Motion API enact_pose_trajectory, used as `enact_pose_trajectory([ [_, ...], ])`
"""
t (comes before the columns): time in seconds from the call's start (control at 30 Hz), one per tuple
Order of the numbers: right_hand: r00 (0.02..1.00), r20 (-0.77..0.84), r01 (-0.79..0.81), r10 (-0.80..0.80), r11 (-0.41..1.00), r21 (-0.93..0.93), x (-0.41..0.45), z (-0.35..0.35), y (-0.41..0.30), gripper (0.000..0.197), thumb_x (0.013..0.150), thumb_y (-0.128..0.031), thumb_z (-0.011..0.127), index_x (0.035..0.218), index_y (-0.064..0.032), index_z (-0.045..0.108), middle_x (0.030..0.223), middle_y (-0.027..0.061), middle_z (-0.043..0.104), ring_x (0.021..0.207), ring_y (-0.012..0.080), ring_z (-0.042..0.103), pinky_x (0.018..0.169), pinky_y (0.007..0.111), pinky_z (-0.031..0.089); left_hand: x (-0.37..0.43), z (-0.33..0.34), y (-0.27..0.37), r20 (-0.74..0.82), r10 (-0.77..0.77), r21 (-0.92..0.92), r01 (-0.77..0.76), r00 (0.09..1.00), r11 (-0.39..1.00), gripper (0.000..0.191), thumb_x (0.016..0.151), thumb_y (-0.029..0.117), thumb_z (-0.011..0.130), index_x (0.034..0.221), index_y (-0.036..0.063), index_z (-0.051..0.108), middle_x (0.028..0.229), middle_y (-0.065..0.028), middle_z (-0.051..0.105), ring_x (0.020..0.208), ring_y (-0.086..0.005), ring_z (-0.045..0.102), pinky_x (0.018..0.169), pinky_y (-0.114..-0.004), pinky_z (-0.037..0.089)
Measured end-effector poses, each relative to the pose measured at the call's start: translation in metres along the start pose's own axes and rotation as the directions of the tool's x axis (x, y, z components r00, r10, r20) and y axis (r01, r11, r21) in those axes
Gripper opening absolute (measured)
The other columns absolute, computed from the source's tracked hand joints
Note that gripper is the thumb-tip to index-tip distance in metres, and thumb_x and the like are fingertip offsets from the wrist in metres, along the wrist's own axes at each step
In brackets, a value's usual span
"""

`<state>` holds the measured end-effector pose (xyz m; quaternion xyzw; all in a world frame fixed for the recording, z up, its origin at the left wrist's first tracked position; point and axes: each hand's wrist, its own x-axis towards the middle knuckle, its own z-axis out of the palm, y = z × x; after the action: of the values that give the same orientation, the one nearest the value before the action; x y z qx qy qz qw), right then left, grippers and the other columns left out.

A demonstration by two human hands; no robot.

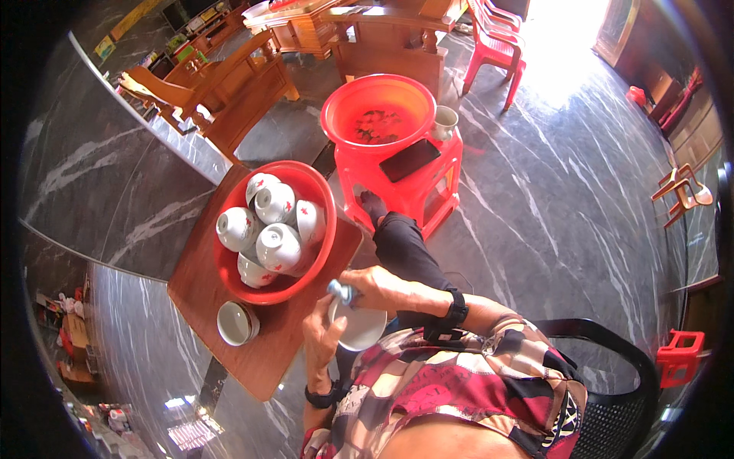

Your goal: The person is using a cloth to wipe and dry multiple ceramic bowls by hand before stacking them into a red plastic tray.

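Note:
My left hand [320, 331] grips a white bowl [367, 326] by its near-left side, thumb over the rim. My right hand [375, 288] has a bunched light-blue cloth [342, 291] in its fingers, against the bowl's far-left rim. To the left, a red plastic basin [325, 252] on a brown wooden table [269, 356] holds several white bowls [278, 246] with red marks, most bottom up. Nearer me on that table, a white bowl [235, 323], perhaps with another nested under it, lies apart from the basin.
Ahead, a red plastic stool [367, 172] bears a second red basin [378, 83] with dark bits in its bottom, a light mug [444, 123] and a black phone [410, 160]. Wooden benches [246, 103] and red plastic chairs [496, 49] stand beyond on the marble-patterned floor.

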<state>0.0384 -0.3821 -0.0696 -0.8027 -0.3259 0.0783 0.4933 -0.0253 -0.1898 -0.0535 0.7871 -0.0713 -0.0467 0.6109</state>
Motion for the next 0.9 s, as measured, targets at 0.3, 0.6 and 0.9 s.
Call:
enact_pose_trajectory([
  [0.3,0.937,-0.115,-0.228,0.331,0.824,0.518,0.004,0.036,0.011,0.027,0.080,-0.018,0.072,0.096,0.0019,0.064,0.084,0.0121,0.068,0.073,0.0184,0.065,0.068,0.034,0.052,0.001,-0.002,0.004,-0.285,0.096,-0.068,-0.120,0.954,0.990,0.049,0.080,0.022,0.057,0.119,-0.0071,0.053,0.109,-0.0165,0.061,0.100,-0.0224,0.058,0.092,-0.035,0.045],
  [0.6,0.756,0.401,-0.498,0.518,0.057,0.865,0.001,0.047,-0.007,0.022,0.084,-0.015,0.070,0.098,0.0013,0.064,0.082,0.0083,0.065,0.065,0.0200,0.064,0.054,0.039,0.060,0.008,-0.005,0.006,-0.443,0.371,0.274,-0.271,0.816,0.923,0.046,0.080,0.020,0.056,0.119,-0.0035,0.055,0.101,-0.0223,0.064,0.090,-0.0302,0.065,0.080,-0.038,0.051],
  [0.9,0.925,0.030,-0.329,0.378,0.761,0.558,0.009,0.026,0.009,0.030,0.079,-0.010,0.073,0.106,0.0003,0.062,0.087,0.0031,0.068,0.079,0.0113,0.063,0.073,0.028,0.052,0.002,-0.013,0.002,-0.291,0.033,-0.092,-0.062,0.956,0.994,0.041,0.082,0.022,0.065,0.116,-0.0002,0.058,0.091,-0.0135,0.066,0.082,-0.0163,0.062,0.074,-0.029,0.049],
])
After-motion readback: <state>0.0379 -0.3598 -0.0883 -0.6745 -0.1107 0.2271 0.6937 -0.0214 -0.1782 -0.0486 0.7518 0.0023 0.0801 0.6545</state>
